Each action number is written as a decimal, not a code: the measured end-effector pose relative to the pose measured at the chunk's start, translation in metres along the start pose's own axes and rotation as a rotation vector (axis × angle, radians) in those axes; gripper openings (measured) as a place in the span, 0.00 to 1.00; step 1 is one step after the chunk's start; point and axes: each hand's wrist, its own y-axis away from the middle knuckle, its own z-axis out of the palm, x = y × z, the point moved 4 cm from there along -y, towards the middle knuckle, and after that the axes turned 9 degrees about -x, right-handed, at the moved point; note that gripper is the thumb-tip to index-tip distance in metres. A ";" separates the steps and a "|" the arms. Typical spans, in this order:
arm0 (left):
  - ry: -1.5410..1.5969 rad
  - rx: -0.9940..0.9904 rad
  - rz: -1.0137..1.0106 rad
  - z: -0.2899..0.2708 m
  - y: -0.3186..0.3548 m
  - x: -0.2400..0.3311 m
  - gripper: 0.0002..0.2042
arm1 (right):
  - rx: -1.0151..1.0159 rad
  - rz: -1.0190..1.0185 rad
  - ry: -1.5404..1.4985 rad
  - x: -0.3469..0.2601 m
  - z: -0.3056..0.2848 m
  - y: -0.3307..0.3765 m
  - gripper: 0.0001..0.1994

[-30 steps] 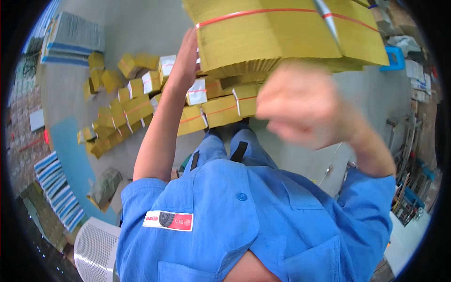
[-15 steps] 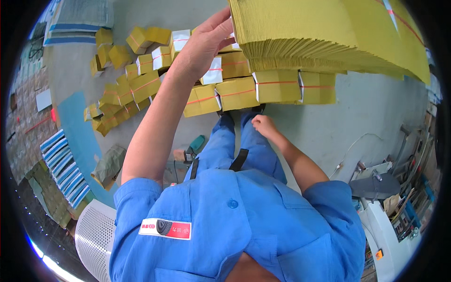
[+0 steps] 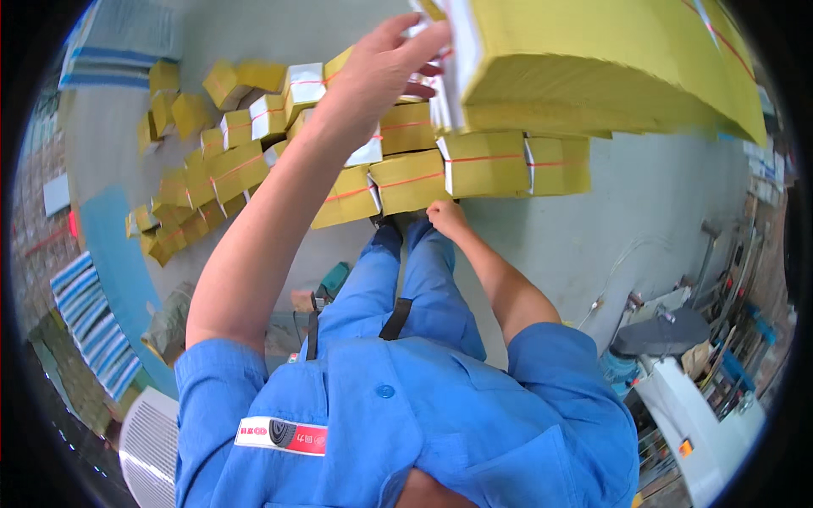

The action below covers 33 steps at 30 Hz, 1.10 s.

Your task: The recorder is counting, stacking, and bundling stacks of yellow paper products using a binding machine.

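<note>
A large stack of yellow folded paper sheets (image 3: 593, 63) fills the upper right, close to the camera. White sheets (image 3: 462, 63) now show at its left end. Beside that end is my left hand (image 3: 396, 57), its fingers spread; whether the fingertips touch the white sheets I cannot tell. Lower down, in front of my legs, my right hand (image 3: 446, 218) is closed with the fingers curled in. What it holds, if anything, is hidden. Behind it on the floor stands a row of yellow paper bundles (image 3: 411, 180) tied with red bands.
More yellow bundles (image 3: 237, 169) lie in rows at the left. Blue-and-white striped packs (image 3: 95, 322) are stacked at the far left. A white perforated chair back (image 3: 151, 444) stands at lower left. On the right is a white machine (image 3: 690, 423) with a grey part (image 3: 660, 332) and a cable.
My left hand has drawn away from the stack's end and its fingers have spread, baring white sheets there. My right hand has shifted left, toward the bundles. The whole view has moved slightly.
</note>
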 end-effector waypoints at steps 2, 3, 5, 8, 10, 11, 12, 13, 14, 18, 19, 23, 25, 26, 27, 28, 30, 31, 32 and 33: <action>-0.025 -0.053 0.024 -0.003 0.000 0.002 0.27 | -0.028 -0.019 -0.030 0.002 0.014 -0.003 0.09; -0.015 -0.096 0.002 -0.005 0.000 0.000 0.28 | -0.051 0.049 -0.093 0.001 0.021 -0.004 0.08; 0.011 -0.193 0.036 -0.017 0.001 -0.001 0.30 | -0.095 -0.045 -0.086 -0.021 0.028 -0.007 0.08; 0.032 -0.284 0.062 -0.028 0.013 -0.011 0.32 | -0.149 -0.149 -0.069 -0.079 0.028 0.000 0.08; -0.022 -0.314 0.129 -0.026 0.022 -0.016 0.28 | -0.077 -0.418 -0.123 -0.127 0.015 0.020 0.08; -0.006 -0.298 0.141 -0.026 0.026 -0.019 0.28 | -0.098 -0.389 -0.162 -0.142 0.012 0.029 0.08; 0.010 -0.297 0.136 -0.024 0.029 -0.022 0.29 | -0.099 -0.483 -0.248 -0.158 0.008 0.036 0.07; 0.004 -0.298 0.123 -0.021 0.030 -0.025 0.30 | -0.134 -0.489 -0.296 -0.165 0.006 0.043 0.07; 0.036 -0.303 0.131 -0.018 0.031 -0.028 0.30 | -0.130 -0.402 -0.254 -0.165 0.007 0.043 0.07; -0.190 -0.228 0.377 -0.012 0.025 -0.023 0.27 | -0.230 -0.395 0.055 -0.144 0.043 0.017 0.10; -0.196 -0.175 0.416 -0.006 0.023 -0.024 0.28 | -0.287 -0.428 -0.140 -0.138 0.064 0.003 0.11; -0.240 -0.038 0.500 0.027 0.036 -0.041 0.44 | -0.367 -0.378 0.469 -0.115 0.129 -0.069 0.08; -0.197 0.038 0.605 0.033 0.047 -0.054 0.44 | -0.116 -0.546 0.656 -0.123 0.154 -0.089 0.05; -0.203 0.038 0.603 0.036 0.050 -0.060 0.44 | -0.117 -0.565 0.648 -0.126 0.164 -0.101 0.05; -0.182 0.064 0.675 0.034 0.052 -0.062 0.44 | -0.061 -0.617 0.717 -0.133 0.175 -0.111 0.05; -0.186 0.038 0.678 0.032 0.050 -0.066 0.44 | 0.001 -0.665 0.785 -0.141 0.185 -0.120 0.05; -0.195 -0.048 0.672 0.026 0.047 -0.070 0.44 | 0.076 -0.707 0.875 -0.152 0.200 -0.135 0.05; -0.200 -0.084 0.672 0.022 0.046 -0.070 0.44 | 0.093 -0.715 0.905 -0.155 0.206 -0.142 0.05; -0.206 -0.118 0.671 0.021 0.046 -0.068 0.45 | 0.109 -0.720 0.931 -0.156 0.212 -0.148 0.05; -0.210 -0.143 0.671 0.019 0.046 -0.068 0.45 | 0.115 -0.724 0.949 -0.156 0.218 -0.153 0.05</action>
